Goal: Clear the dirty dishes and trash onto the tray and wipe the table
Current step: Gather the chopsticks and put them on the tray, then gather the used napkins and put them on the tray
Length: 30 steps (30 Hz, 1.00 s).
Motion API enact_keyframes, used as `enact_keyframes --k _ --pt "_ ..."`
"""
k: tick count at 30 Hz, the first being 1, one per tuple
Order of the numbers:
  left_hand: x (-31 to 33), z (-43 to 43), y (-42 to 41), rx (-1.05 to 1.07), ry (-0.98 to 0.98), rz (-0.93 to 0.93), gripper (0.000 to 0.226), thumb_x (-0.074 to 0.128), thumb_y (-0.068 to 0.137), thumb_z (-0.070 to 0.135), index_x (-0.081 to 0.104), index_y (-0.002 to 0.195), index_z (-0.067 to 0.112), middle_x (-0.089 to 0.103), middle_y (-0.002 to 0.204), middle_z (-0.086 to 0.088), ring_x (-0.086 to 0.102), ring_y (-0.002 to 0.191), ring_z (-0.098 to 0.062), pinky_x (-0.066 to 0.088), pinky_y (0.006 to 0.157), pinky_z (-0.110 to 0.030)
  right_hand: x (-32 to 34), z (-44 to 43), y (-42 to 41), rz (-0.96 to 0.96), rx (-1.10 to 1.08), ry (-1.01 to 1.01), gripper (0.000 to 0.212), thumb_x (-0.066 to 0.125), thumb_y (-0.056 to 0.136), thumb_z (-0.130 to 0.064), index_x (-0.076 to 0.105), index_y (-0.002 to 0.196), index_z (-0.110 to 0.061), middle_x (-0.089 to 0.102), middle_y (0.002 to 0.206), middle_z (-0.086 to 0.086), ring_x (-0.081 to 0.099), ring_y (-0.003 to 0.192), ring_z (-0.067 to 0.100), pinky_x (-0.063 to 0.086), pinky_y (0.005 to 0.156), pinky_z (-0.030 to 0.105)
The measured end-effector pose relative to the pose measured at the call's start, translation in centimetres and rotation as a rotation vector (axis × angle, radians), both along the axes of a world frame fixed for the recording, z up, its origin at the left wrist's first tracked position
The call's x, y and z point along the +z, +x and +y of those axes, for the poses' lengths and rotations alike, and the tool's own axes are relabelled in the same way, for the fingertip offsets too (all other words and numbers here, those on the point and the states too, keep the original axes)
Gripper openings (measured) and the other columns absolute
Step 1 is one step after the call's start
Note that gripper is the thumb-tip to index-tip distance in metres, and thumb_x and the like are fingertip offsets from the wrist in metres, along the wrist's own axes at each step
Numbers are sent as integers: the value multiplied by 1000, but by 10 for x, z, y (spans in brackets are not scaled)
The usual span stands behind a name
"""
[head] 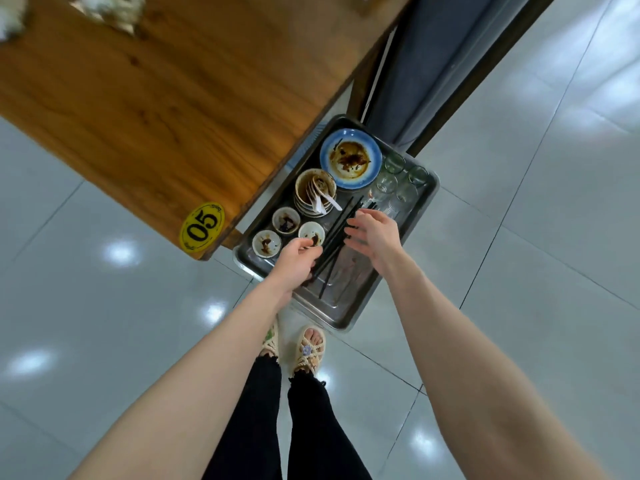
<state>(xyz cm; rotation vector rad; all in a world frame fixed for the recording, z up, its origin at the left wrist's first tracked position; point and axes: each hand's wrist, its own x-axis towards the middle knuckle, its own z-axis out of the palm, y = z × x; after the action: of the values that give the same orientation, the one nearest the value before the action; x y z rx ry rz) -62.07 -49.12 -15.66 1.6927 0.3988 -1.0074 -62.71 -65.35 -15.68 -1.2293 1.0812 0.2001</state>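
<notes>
Table sticker (202, 226) reading "05". Left hand (296, 259) pinching sauce dish (308, 230) on tray (332, 317); right hand (375, 233) hovering over chopsticks (341, 220), fingers (353, 223) slack.

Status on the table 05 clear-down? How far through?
Done: blue plate, stacked bowls, glasses and chopsticks are on the tray. In hand: left hand pinches a sauce dish there; right hand hovers open over the chopsticks. Left: blurred white trash at the far end of the table, then wiping.

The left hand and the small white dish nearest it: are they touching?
Touching. The head view shows the left hand pinching the small white dish by its near rim.
</notes>
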Motion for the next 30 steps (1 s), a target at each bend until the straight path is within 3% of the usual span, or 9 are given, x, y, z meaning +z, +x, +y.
enact_keyframes --k 4,9,12,17,22,26,30 --pt "59 -1 29 34 -62 -66 28 51 99 21 50 126 13 59 107 -5 57 99 -16 47 75 -29 56 10 22 -65 34 -19 7 52 98 -18 58 94 -19 65 94 6 65 84 18 57 67 29" --pt "121 18 77 12 -141 -176 18 51 99 21 51 117 16 62 106 -3 60 94 -13 51 87 -37 118 30 59 -162 24 -56 17 52 97 -17 58 112 -9 65 92 5 64 77 15 56 65 27" --pt "142 40 107 6 -146 -224 17 51 99 22 52 115 17 61 114 -6 60 97 -15 51 80 -32 144 49 79 -201 0 -51 18 52 98 -16 57 113 -7 64 96 8 63 77 15 56 67 29" --pt "167 98 163 -46 -114 -309 24 50 100 24 52 122 16 61 118 -5 59 99 -13 51 82 -29 169 101 123 -260 -34 -79 11 52 98 -19 56 106 -13 66 101 9 65 86 20 58 77 34" --pt "180 169 224 -137 -77 -326 31 50 100 25 50 129 14 59 122 -4 58 109 -17 51 89 -30 183 172 173 -259 -76 -87 5 53 98 -21 58 99 -20 66 103 8 66 91 20 57 66 27" --pt "180 221 266 -195 -45 -348 33 51 100 26 50 131 14 57 124 -3 58 111 -18 49 81 -25 187 220 210 -273 -99 -96 6 51 99 -22 57 101 -21 65 100 2 65 89 16 55 59 20" --pt "176 266 308 -175 -18 -333 30 52 99 27 51 127 16 57 121 -2 58 105 -16 48 68 -20 187 258 250 -239 -81 -113 14 54 97 -24 56 110 -18 64 102 1 64 94 17 54 61 21"
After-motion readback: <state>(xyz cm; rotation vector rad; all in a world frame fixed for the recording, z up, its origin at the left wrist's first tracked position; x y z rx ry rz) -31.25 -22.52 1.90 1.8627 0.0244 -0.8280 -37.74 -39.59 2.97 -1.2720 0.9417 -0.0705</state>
